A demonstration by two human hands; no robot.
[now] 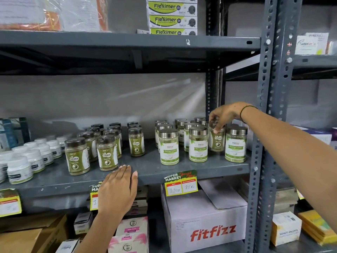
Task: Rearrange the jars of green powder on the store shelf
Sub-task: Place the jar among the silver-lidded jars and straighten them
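On the grey middle shelf (191, 169) stand two groups of green powder jars. Several dark-lidded Caska jars (77, 157) fill the centre-left. Several silver-lidded Moringa jars (168, 149) stand at the right. My right hand (223, 115) reaches in from the right and grips the lid of one Caska jar (217, 140) that stands among the Moringa jars, second row back. My left hand (118, 187) rests flat on the shelf's front edge, fingers together, holding nothing, just in front of the Caska group.
White-lidded tubs (20, 169) crowd the shelf's left end. Price tags (180, 183) hang on the front lip. A fitfizz carton (206, 221) and small boxes sit on the shelf below. Fleximer boxes (172, 19) are stacked above. A perforated steel upright (262, 125) stands at the right.
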